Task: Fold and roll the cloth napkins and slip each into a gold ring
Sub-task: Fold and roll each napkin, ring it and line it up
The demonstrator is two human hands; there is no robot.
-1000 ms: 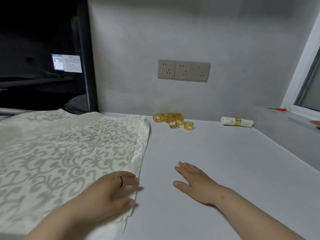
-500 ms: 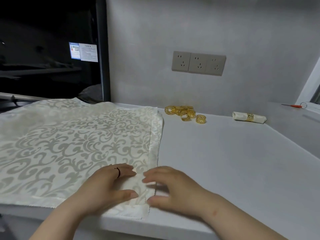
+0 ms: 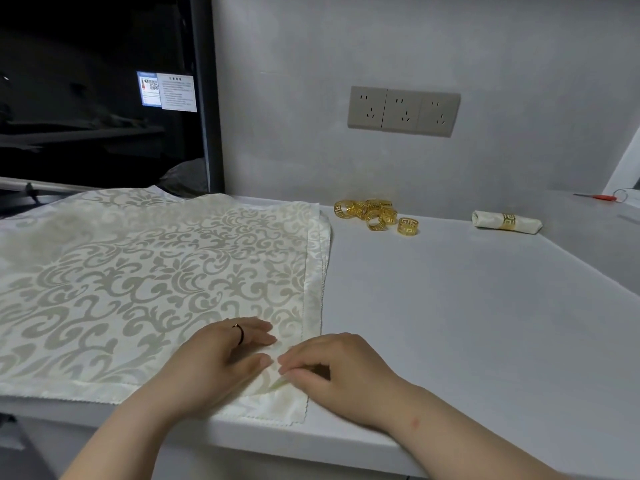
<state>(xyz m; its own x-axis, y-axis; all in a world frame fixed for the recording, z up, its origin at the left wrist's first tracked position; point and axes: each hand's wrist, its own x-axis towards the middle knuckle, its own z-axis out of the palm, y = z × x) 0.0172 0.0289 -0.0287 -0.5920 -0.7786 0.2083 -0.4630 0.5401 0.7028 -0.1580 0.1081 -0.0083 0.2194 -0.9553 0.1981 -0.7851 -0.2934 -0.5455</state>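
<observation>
With left hand (image 3: 221, 355) pressing flat on napkin stack (image 3: 156, 271) and right hand (image 3: 332, 368) pinching its 5 o'clock corner, guard against lifting several layers or dragging it off table (image 3: 450, 306) edge.

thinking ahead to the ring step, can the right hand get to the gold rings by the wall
Probably yes: nothing stands on the counter between the right hand and the gold rings, but it pinches the napkin corner and must let go.

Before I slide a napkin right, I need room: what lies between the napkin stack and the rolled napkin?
Head view: only the loose gold rings lie between napkin stack and rolled napkin; the rest is bare counter.
</observation>
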